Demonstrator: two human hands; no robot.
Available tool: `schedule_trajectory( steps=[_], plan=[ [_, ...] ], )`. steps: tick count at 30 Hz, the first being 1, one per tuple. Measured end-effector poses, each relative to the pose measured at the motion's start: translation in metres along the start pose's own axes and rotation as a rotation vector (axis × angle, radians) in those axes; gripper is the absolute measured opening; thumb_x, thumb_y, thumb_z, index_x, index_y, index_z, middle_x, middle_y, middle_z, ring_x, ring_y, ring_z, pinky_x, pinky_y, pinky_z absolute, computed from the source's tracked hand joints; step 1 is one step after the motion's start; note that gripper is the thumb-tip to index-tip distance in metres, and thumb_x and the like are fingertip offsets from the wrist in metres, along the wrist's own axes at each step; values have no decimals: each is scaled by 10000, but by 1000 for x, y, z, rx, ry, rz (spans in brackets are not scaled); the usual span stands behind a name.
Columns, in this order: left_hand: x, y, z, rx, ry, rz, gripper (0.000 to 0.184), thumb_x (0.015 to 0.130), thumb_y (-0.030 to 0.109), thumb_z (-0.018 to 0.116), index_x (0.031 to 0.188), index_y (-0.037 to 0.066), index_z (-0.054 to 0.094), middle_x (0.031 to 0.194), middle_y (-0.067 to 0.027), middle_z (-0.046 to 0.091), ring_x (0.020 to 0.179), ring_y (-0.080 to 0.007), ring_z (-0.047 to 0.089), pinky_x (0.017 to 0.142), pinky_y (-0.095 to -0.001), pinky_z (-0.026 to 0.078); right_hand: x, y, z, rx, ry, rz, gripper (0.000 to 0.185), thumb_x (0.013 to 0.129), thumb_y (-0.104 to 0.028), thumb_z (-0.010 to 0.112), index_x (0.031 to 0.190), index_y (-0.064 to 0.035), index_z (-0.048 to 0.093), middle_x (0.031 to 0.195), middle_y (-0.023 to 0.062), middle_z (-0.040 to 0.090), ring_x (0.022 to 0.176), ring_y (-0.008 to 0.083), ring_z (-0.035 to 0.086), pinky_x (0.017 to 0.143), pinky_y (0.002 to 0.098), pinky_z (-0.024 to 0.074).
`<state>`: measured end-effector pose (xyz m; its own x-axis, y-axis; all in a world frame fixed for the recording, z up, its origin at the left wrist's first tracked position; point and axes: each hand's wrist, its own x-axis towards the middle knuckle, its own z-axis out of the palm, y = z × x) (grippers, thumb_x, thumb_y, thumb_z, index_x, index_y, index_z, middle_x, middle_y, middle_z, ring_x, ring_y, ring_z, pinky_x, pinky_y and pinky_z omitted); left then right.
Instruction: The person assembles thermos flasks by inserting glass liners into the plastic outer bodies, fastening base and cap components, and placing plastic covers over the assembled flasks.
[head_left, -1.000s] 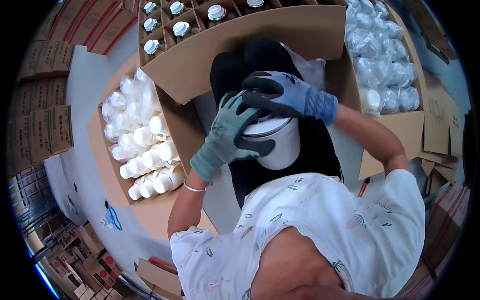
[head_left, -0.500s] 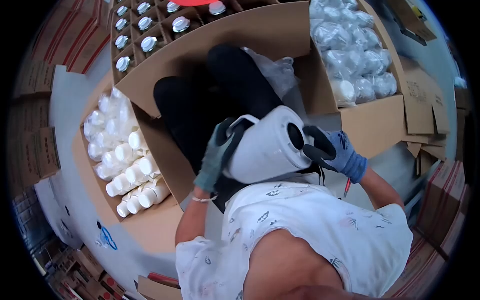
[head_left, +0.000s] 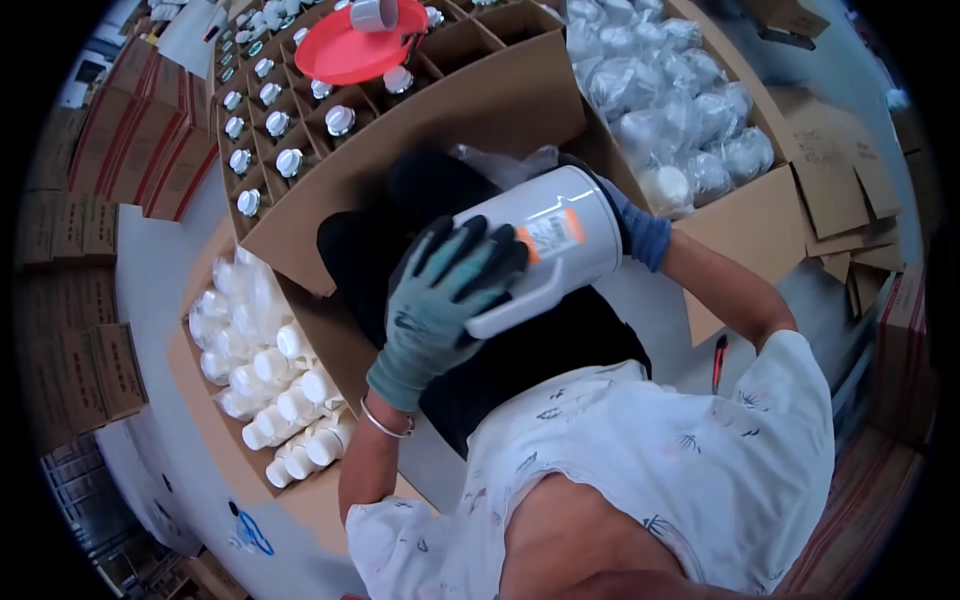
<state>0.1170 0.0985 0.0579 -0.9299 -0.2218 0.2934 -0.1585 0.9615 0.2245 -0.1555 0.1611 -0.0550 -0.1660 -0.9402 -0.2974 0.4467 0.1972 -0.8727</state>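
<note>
1. Holding white jug (head_left: 580,200), ctr of frame, btw both gloved hands, tilted on its side over dark trousers (head_left: 565,350).
2. Laying L hand (head_left: 435,300) on jug's left end, nr handle (head_left: 530,305), w/ fingers extended & partly spread.
3. Bracing R hand (head_left: 634,228) at jug's right end, w/ fingers hidden; can't tell if spread or bent.
4. Showing orange/white label (head_left: 553,235) on jug's side.
5. See upper L to ctr: divided box (head_left: 430,155) w/ capped bottles (head_left: 339,120), plus red dish (head_left: 340,45).
6. See upper R: bagged items (head_left: 650,95); lower L: white bottles (head_left: 300,402).
</note>
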Motion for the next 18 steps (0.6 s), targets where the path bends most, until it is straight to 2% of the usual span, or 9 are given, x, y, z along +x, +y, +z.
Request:
schedule_trajectory(
  steps=[1,4,6,7,10,12,14,15,18],
  plan=[
    [-8,-13,9,-277,112,-140,466,722,176,680,1179,103,632,1285,-117,570,1248,-292,486,1096,-456,327,4,-3,4,-387,-48,-376,435,982,-326,503,1319,-52,497,1099,116,625,1033,190,606,978,344,460],
    [-8,-30,19,-1483,193,-905,347,857,126,597,1163,-37,606,1073,-97,660,944,-132,599,842,-280,495,1,-23,27,-304,-156,-494,453,978,-311,494,1330,-26,467,1198,134,590,1128,233,558,1031,349,392],
    [-15,-31,29,-978,247,-765,360,825,99,606,1160,-31,615,1054,-131,674,974,-191,628,868,-301,494,-1,-39,38,45,-311,-113,437,980,-309,481,1310,-24,492,1219,137,582,1144,233,549,1032,343,391],
    [-10,-27,23,-643,327,-391,420,756,65,622,1174,27,631,1130,-139,653,1079,-266,614,959,-351,461,10,-41,35,-410,-303,-560,426,990,-334,462,1255,-10,542,1158,137,621,1073,212,593,1005,345,428],
    [23,-1,-17,73,28,23,519,658,60,625,1170,141,655,1271,-96,576,1241,-313,496,1110,-479,307,34,-30,9,655,-530,464,568,963,-480,458,1186,27,584,1091,151,653,982,249,641,912,376,506],
    [17,-32,-12,-137,238,-87,454,725,121,649,1179,98,650,1182,-94,632,1143,-258,580,1033,-412,410,35,-40,24,276,-207,197,579,969,-494,429,1213,12,568,1171,143,626,1048,243,619,945,374,486],
    [0,-54,7,-1177,163,-808,362,843,180,607,1167,23,643,1078,-85,674,1002,-171,632,908,-317,486,18,-56,52,-283,-126,-490,553,984,-470,407,1241,-3,553,1260,137,571,1152,223,549,1017,362,419],
    [9,-45,7,-1230,228,-823,361,927,231,529,1148,-35,633,1006,-75,686,898,-111,628,799,-250,505,12,-63,62,-427,-112,-674,541,991,-459,397,1252,-9,547,1297,135,546,1196,215,517,1047,358,388],
    [15,-35,-10,-293,374,-313,362,792,167,597,1122,35,667,1106,-136,667,1108,-274,598,1009,-399,406,37,-55,55,134,-254,-202,554,984,-478,402,1257,-18,547,1293,136,553,1194,234,526,1048,373,391]
  ],
)
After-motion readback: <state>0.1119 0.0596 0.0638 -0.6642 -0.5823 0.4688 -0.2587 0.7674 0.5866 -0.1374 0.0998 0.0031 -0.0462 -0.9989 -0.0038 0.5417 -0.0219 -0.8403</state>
